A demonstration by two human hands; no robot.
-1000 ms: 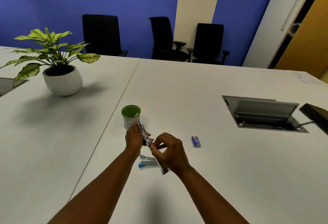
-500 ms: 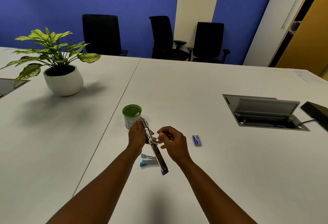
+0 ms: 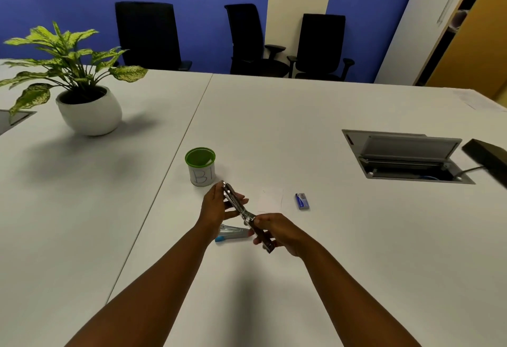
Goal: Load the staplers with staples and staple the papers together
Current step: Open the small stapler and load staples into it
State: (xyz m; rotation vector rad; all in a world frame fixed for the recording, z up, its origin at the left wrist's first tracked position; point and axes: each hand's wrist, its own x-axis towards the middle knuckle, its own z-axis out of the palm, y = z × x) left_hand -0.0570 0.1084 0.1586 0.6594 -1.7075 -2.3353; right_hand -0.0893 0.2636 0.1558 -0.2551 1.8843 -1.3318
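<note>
Since the earlier frame, right hand (image 3: 279, 232) has dropped from near the hinge to grip the dark near end of the opened stapler (image 3: 245, 213). Left hand (image 3: 216, 206) grips its metal far end, holding it above the tabletop (image 3: 329, 250). Just beneath lies a blue stapler (image 3: 233, 234). A small paper (image 3: 270, 199) sits just beyond, with a staple box (image 3: 302, 201) right of it. Farther left stands a green-rimmed cup (image 3: 200, 166).

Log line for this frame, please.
step: loading | both hands hold opened stapler | blue stapler on table | staple box untouched
</note>
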